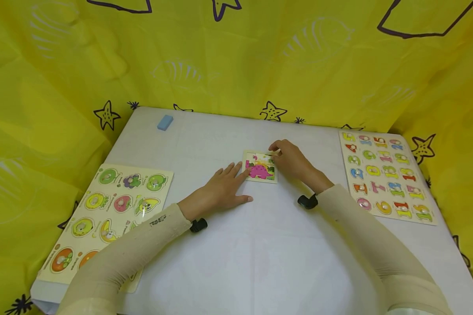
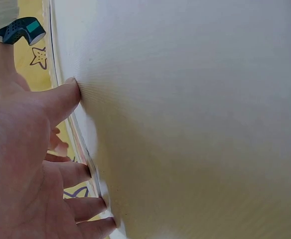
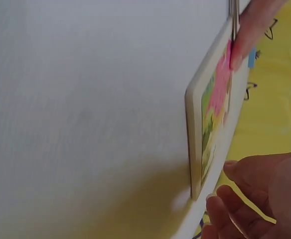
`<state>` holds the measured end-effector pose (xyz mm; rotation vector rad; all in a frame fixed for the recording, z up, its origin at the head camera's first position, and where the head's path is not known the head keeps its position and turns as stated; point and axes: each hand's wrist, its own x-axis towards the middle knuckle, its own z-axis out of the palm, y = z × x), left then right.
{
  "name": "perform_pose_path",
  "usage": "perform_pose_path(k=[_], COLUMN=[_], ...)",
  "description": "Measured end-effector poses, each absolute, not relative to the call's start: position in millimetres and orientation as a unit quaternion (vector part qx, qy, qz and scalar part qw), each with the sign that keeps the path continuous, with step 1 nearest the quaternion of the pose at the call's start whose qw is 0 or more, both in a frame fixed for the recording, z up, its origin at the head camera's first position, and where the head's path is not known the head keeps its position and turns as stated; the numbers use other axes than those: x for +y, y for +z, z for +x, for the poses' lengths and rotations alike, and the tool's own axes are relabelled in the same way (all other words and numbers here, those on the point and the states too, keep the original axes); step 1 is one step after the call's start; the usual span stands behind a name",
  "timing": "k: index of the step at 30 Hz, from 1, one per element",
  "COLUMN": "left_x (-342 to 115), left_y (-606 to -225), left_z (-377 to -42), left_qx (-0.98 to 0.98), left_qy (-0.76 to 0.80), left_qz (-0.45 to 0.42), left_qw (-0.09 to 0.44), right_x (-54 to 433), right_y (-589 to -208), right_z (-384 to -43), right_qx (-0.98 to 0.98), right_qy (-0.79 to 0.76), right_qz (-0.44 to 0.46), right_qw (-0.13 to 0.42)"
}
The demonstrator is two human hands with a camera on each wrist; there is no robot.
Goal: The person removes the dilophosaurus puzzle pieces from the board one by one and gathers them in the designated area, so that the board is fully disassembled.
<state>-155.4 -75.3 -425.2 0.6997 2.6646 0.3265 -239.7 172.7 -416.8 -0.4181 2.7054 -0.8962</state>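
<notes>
A small square jigsaw puzzle (image 1: 265, 174) in a pale wooden frame, with a pink dinosaur picture, lies flat on the white table. My left hand (image 1: 224, 188) rests beside it with fingers spread, the index fingertip touching the pink part at its left side. In the left wrist view, the thumb and fingertips of that hand (image 2: 26, 154) meet the white cloth. My right hand (image 1: 292, 161) is at the puzzle's upper right corner, fingers bent. The right wrist view shows this hand (image 3: 272, 186) just off the puzzle's edge (image 3: 191, 144), nothing visible between thumb and fingers.
A fruit peg board (image 1: 142, 227) lies at the left, partly under the left forearm. On the right lies a number peg board (image 1: 364, 179). A blue block (image 1: 165, 123) sits near the back left edge. Yellow curtains (image 1: 236, 57) enclose the table (image 1: 252, 262).
</notes>
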Motion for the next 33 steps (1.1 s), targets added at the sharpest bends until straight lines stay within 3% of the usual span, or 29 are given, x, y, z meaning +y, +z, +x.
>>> perform_pose_path(k=[13, 33], left_x=[-76.3, -76.6], left_y=[-424.7, -428.3], left_z=[-155.2, -155.8], left_qx=[0.943, 0.944], left_qy=[0.113, 0.114], left_qz=[0.250, 0.254], left_qw=[0.188, 0.177], right_x=[151.7, 144.6], right_y=[-422.9, -418.4], right_z=[-233.1, -221.3], right_qx=[0.924, 0.946], right_qy=[-0.270, -0.152], right_qz=[-0.232, -0.278], right_qw=[0.136, 0.064])
